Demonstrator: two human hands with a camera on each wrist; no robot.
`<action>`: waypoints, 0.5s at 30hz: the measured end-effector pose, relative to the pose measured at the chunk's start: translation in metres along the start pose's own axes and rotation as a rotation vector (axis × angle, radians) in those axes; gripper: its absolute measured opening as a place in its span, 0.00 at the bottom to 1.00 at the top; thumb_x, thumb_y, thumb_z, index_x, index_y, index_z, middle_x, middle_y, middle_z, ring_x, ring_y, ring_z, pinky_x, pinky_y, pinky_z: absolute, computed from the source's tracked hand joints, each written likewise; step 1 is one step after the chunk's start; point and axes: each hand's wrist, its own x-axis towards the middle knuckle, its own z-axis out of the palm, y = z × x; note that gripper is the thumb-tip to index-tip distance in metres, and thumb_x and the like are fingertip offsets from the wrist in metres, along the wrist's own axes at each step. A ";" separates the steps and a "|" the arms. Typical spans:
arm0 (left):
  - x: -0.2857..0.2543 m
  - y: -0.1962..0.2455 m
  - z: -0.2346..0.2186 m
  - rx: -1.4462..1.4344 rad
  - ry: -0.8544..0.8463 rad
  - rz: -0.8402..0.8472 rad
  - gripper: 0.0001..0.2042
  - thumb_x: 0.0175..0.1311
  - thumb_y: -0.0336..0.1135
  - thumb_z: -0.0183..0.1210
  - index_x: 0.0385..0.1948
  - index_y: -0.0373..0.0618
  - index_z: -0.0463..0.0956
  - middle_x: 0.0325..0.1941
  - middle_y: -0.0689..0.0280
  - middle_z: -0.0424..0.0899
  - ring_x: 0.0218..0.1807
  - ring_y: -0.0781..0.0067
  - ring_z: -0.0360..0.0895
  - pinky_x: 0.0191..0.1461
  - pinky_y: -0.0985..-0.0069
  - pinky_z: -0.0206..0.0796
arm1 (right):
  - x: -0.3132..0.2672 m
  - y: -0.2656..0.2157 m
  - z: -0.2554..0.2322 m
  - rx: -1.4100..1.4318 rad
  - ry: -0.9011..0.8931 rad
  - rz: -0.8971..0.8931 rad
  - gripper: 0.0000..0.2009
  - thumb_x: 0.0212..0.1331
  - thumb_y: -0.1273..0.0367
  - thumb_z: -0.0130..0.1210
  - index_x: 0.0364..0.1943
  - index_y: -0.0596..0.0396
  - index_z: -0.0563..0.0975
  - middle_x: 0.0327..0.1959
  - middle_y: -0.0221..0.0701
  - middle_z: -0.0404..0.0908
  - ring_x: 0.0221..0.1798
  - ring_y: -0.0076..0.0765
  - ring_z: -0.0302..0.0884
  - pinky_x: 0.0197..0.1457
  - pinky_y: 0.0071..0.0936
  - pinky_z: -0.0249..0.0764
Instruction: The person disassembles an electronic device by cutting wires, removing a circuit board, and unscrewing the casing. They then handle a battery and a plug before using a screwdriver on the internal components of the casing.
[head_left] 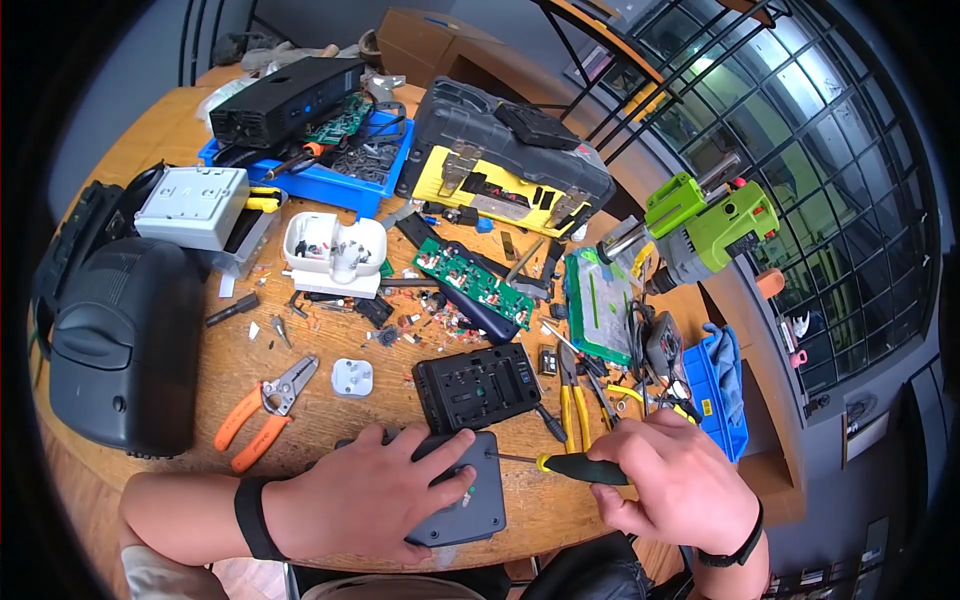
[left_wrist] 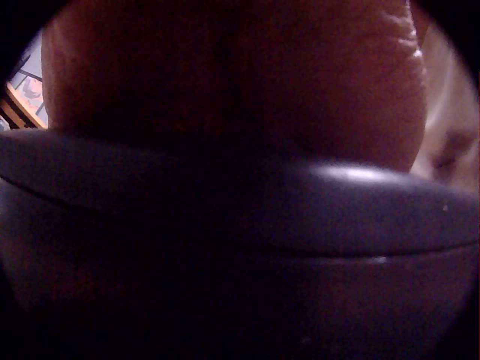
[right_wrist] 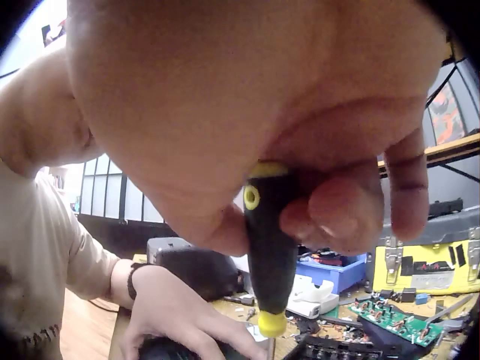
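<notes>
My left hand lies with spread fingers on a flat dark grey plastic casing at the table's front edge, covering much of it. In my right hand I grip a screwdriver with a black and yellow handle. Its shaft runs left, with the tip at a hole near the casing's upper right corner. From the right wrist view, thumb and fingers wrap the screwdriver handle. Dark plastic fills the left wrist view beneath the skin.
Just beyond is a black open housing. Orange-handled wire strippers and a white plug piece lie left; pliers lie right. Behind them are a green circuit board, scattered debris, a toolbox and a green drill.
</notes>
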 end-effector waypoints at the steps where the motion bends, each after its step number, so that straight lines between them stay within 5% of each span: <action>1: 0.000 0.000 0.001 -0.017 0.007 -0.003 0.43 0.52 0.61 0.71 0.70 0.49 0.71 0.80 0.53 0.61 0.65 0.49 0.71 0.57 0.54 0.72 | -0.002 0.001 -0.002 -0.013 -0.023 -0.019 0.12 0.61 0.64 0.67 0.42 0.52 0.77 0.31 0.31 0.80 0.34 0.42 0.83 0.42 0.36 0.75; 15: 0.001 0.000 0.001 0.011 -0.016 -0.004 0.44 0.49 0.61 0.73 0.70 0.50 0.71 0.81 0.54 0.61 0.65 0.49 0.71 0.56 0.54 0.72 | -0.004 0.001 -0.002 -0.034 -0.025 -0.010 0.14 0.60 0.64 0.68 0.44 0.53 0.75 0.34 0.31 0.81 0.34 0.43 0.83 0.44 0.36 0.76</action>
